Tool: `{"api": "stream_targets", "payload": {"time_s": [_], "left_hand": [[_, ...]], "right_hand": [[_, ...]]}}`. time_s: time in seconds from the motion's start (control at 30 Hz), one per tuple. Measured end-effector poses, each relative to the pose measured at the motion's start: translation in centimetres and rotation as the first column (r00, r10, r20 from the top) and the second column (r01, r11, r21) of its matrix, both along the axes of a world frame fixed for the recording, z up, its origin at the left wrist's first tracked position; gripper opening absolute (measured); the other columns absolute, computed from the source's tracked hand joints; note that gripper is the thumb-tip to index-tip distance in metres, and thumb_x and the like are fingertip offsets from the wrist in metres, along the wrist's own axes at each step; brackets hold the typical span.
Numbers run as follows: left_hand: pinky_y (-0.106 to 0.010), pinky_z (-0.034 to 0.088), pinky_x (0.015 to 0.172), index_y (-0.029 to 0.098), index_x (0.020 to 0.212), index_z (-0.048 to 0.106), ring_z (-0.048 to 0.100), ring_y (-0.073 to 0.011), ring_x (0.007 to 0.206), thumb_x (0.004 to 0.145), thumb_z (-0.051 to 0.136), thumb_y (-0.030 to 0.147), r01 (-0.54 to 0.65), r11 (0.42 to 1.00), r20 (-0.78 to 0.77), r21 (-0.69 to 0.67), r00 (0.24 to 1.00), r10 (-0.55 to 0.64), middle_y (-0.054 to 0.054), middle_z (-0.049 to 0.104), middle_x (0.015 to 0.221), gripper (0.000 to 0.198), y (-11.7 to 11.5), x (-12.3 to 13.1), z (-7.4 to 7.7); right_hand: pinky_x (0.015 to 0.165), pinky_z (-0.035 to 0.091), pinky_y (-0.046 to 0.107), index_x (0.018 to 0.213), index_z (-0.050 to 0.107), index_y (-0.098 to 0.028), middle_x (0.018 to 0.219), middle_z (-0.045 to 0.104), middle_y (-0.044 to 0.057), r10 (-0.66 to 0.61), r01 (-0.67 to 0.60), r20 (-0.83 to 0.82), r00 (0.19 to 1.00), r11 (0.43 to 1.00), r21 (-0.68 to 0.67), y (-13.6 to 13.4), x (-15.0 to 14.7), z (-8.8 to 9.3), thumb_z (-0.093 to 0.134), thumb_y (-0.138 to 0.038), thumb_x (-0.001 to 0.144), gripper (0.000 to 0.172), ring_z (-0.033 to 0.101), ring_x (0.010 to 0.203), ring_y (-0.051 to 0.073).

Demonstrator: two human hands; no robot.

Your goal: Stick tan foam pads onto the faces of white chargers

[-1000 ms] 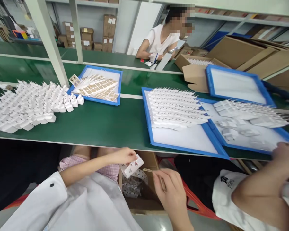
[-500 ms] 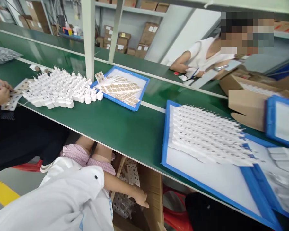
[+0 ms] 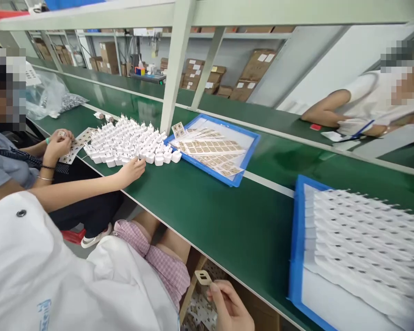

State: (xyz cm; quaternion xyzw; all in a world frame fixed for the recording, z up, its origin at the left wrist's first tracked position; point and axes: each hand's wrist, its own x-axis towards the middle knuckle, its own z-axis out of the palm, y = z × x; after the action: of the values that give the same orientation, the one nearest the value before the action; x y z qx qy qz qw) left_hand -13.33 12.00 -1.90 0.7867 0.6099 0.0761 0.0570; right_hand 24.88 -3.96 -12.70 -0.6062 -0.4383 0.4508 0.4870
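Note:
My left hand (image 3: pixel 133 171) reaches over the green table to the front edge of a cluster of white plastic pieces (image 3: pixel 124 138), its fingers closed on one of them. Below the table edge, my right hand (image 3: pixel 229 305) pinches a small beige sticker (image 3: pixel 203 277) with dark rectangular marks. A blue-rimmed tray (image 3: pixel 251 154) right of the cluster bears sheets of beige stickers (image 3: pixel 210 147).
A large blue-rimmed tray (image 3: pixel 296 248) at the right holds rows of white pieces (image 3: pixel 362 243). At the left, a person's hands (image 3: pixel 60 143) work beside a sticker sheet. Another person sits across the table. A shelf post (image 3: pixel 177 64) rises behind the cluster.
The view has turned left. My left hand now appears at the white pieces. My right hand, earlier over the box below the table, has come up nearer with a sticker in its fingers.

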Motion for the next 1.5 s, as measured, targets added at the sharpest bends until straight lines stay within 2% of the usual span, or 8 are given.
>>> {"api": "stream_targets", "payload": {"time_s": [0.23,0.47,0.6,0.73,0.97,1.2,1.37,1.5], "left_hand": [[-0.060,0.037,0.107,0.019,0.100,0.071,0.055,-0.0406,0.120,0.086,0.048,0.010,-0.115,0.993,0.031,-0.009,0.993,0.115,-0.019,0.063,0.102,0.029,2.7,-1.1,-0.3],[-0.037,0.050,0.081,0.021,0.117,0.044,0.068,-0.0258,0.092,0.090,0.056,0.022,-0.021,0.999,0.279,-0.032,0.960,0.029,-0.010,0.066,0.106,0.030,-3.9,2.6,1.3],[-0.030,0.051,0.082,0.026,0.106,0.033,0.064,-0.0204,0.105,0.093,0.065,0.043,0.152,0.986,0.860,0.071,0.491,-0.138,-0.011,0.061,0.123,0.038,-8.0,9.0,-1.2],[-0.026,0.049,0.073,0.027,0.110,0.037,0.062,-0.0150,0.090,0.091,0.070,0.043,0.253,0.956,0.977,0.147,0.111,-0.179,-0.006,0.058,0.112,0.042,-9.2,13.6,-2.4],[-0.032,0.052,0.082,0.028,0.138,0.045,0.060,-0.0208,0.102,0.096,0.062,0.043,0.419,0.893,0.968,0.161,0.108,-0.226,-0.008,0.055,0.118,0.047,-9.4,12.8,-1.8],[-0.042,0.049,0.103,0.030,0.122,0.045,0.058,-0.0238,0.130,0.093,0.071,0.034,0.249,0.926,0.957,0.283,-0.140,-0.254,-0.009,0.057,0.137,0.039,-10.9,15.9,-3.4],[-0.039,0.051,0.095,0.027,0.110,0.040,0.064,-0.0201,0.113,0.096,0.063,0.048,0.391,0.907,0.918,0.160,-0.396,0.009,-0.008,0.061,0.124,0.034,-11.4,16.8,-3.5],[-0.030,0.050,0.081,0.025,0.099,0.038,0.063,-0.0156,0.092,0.097,0.061,0.050,0.467,0.884,0.901,0.007,-0.386,0.197,-0.003,0.063,0.104,0.034,-10.9,16.3,-3.0]], "right_hand": [[0.055,0.043,0.028,0.064,0.067,-0.019,0.066,0.058,0.002,0.232,-0.236,-0.102,0.967,0.971,-0.032,1.5,-3.7,2.0,0.080,-0.049,0.073,0.034,0.050,0.059,0.015],[0.047,0.033,0.024,0.061,0.064,-0.018,0.053,0.050,-0.002,0.313,-0.380,-0.336,0.888,0.912,-0.154,2.6,-4.6,3.4,0.084,-0.045,0.069,0.035,0.040,0.047,0.009],[0.047,0.032,0.023,0.057,0.050,-0.020,0.058,0.041,-0.005,0.216,-0.184,-0.527,0.822,0.976,0.114,4.2,-7.6,8.4,0.081,-0.051,0.074,0.047,0.039,0.049,0.009],[0.049,0.034,0.023,0.060,0.049,-0.021,0.061,0.040,-0.005,0.128,0.031,-0.556,0.822,0.963,0.267,4.7,-11.3,12.3,0.075,-0.043,0.082,0.041,0.039,0.052,0.009],[0.052,0.037,0.022,0.063,0.049,-0.021,0.064,0.041,-0.005,-0.021,0.220,-0.583,0.812,0.937,0.273,3.3,-13.8,12.3,0.075,-0.039,0.083,0.038,0.040,0.056,0.009],[0.055,0.040,0.023,0.069,0.044,-0.022,0.068,0.035,-0.006,-0.210,0.448,-0.593,0.777,0.847,0.287,4.3,-15.0,11.9,0.067,-0.042,0.090,0.037,0.039,0.058,0.010],[0.054,0.037,0.023,0.072,0.043,-0.023,0.069,0.032,-0.006,-0.250,0.527,-0.514,0.820,0.680,0.510,5.8,-14.9,12.0,0.060,-0.032,0.093,0.028,0.036,0.057,0.010],[0.051,0.035,0.023,0.071,0.041,-0.023,0.066,0.029,-0.006,-0.234,0.488,-0.439,0.867,0.569,0.662,6.7,-14.1,12.4,0.058,-0.027,0.090,0.026,0.033,0.055,0.010]]}}
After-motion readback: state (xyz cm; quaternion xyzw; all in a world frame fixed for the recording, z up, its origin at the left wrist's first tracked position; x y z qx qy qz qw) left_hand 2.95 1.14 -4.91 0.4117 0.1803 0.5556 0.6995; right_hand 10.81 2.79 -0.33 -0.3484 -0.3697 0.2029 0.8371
